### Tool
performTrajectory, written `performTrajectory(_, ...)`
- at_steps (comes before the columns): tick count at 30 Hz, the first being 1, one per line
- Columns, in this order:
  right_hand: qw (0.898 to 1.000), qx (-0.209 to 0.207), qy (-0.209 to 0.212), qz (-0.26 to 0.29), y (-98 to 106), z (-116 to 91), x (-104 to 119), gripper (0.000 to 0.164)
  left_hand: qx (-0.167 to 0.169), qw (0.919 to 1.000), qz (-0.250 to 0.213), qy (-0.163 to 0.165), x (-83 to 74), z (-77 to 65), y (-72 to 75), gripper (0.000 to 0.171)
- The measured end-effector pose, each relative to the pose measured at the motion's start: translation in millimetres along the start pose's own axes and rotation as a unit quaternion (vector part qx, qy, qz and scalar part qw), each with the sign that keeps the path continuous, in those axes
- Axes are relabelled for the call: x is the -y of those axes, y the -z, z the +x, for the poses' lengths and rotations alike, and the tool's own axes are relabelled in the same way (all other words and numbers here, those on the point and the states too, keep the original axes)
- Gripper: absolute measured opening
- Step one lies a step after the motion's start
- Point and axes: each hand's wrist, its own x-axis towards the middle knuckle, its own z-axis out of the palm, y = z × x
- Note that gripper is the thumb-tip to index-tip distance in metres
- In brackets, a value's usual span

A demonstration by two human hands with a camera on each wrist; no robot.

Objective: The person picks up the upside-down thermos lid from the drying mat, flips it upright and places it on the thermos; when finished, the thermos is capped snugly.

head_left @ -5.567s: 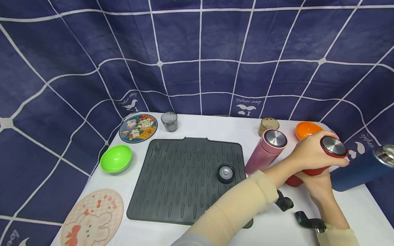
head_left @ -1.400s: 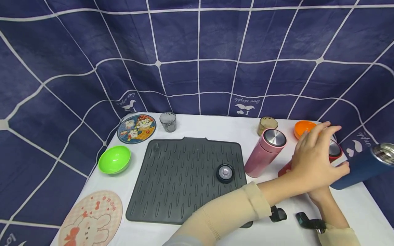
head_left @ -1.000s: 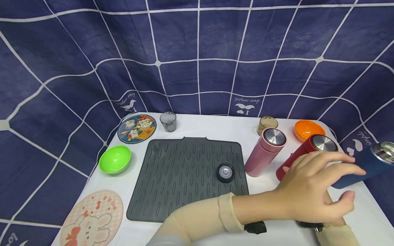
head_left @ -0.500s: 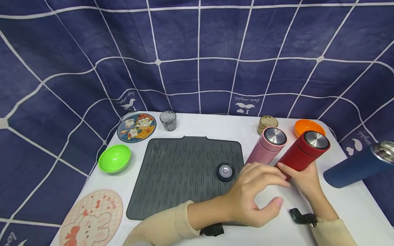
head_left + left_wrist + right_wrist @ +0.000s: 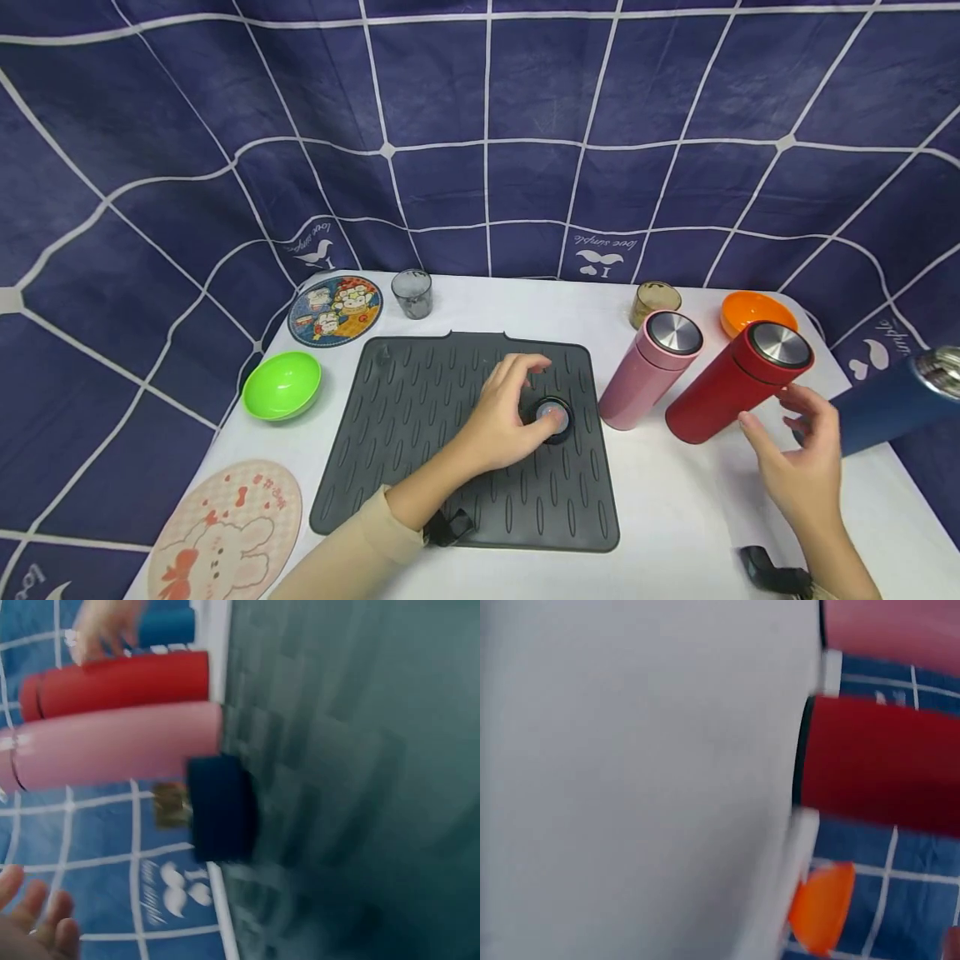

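In the head view my left hand [image 5: 498, 421] hangs over the grey mat, fingers curved and apart. Its thumb overlaps a round dark bottle cap [image 5: 561, 430] with a silver centre; contact cannot be told. The left wrist view shows the cap [image 5: 221, 810] clear of the fingertips [image 5: 56, 930]. My right hand [image 5: 810, 467] is loosely curved, holding nothing, beside a red thermos [image 5: 723, 392] with its steel-topped lid on. Behind that hand stands a navy bottle [image 5: 888, 408], its metal neck showing. A pink lidded thermos [image 5: 645, 375] stands left of the red one.
The ridged grey mat [image 5: 420, 433] covers the middle of the white table. Around it are a green bowl [image 5: 281, 386], two round placemats, a grey glass [image 5: 412, 294], an amber glass [image 5: 656, 302] and an orange bowl [image 5: 757, 312]. A blue grid curtain hangs behind.
My left hand has left the red thermos's lid and swung left to the cap on the mat. My right hand has let go of the red thermos, which now stands alone on the table.
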Motion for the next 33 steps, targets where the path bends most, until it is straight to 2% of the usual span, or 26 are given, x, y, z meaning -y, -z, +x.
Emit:
performTrajectory(3,0.995,-0.093,0.04,-0.022,19.1,-2.7,-0.3,0.063,0.052,0.9963,0.023,0.063,14.6,-3.9,-1.8,0.081)
performTrajectory(5,0.988,-0.149,0.037,-0.026,30.5,0.2,-1.4,0.06,0.078,0.9923,0.036,0.089,22.1,-5.2,-4.1,0.093)
performTrajectory(8,0.975,-0.219,-0.012,-0.035,44.6,8.0,-5.8,0.061,0.103,0.9867,0.054,0.113,29.6,-5.5,-8.8,0.104)
performTrajectory(11,0.965,-0.249,-0.068,-0.042,54.8,19.6,-14.4,0.064,0.11,0.9841,0.064,0.124,33.4,-3.9,-13.7,0.104)
performTrajectory(14,0.967,-0.223,-0.119,-0.027,61.9,33.0,-24.6,0.064,0.112,0.9832,0.071,0.126,35.7,-1.9,-18.4,0.102)
performTrajectory(17,0.962,-0.194,-0.19,0.016,63.1,43.3,-33.3,0.071,0.119,0.9814,0.081,0.127,37.1,-0.6,-22.9,0.102)
performTrajectory(19,0.955,-0.183,-0.228,0.045,61.4,48.5,-38.2,0.076,0.124,0.9804,0.084,0.128,38.0,0.1,-25.6,0.101)
performTrajectory(21,0.95,-0.176,-0.247,0.071,59.1,52.5,-42.6,0.082,0.126,0.9798,0.088,0.128,38.8,0.9,-27.7,0.101)
performTrajectory(23,0.95,-0.158,-0.256,0.086,57.3,56.3,-46.0,0.087,0.124,0.9798,0.091,0.128,39.5,1.8,-29.4,0.101)
performTrajectory(28,0.954,-0.102,-0.281,0.028,54.5,61.8,-50.8,0.104,0.125,0.9776,0.103,0.134,40.6,3.0,-31.5,0.099)
performTrajectory(31,0.95,-0.096,-0.297,0.003,53.5,63.4,-52.2,0.109,0.129,0.9766,0.107,0.135,40.2,3.6,-32.0,0.098)
performTrajectory(33,0.947,-0.105,-0.305,0.006,52.5,64.1,-52.2,0.103,0.129,0.9764,0.109,0.134,39.5,4.1,-32.1,0.097)
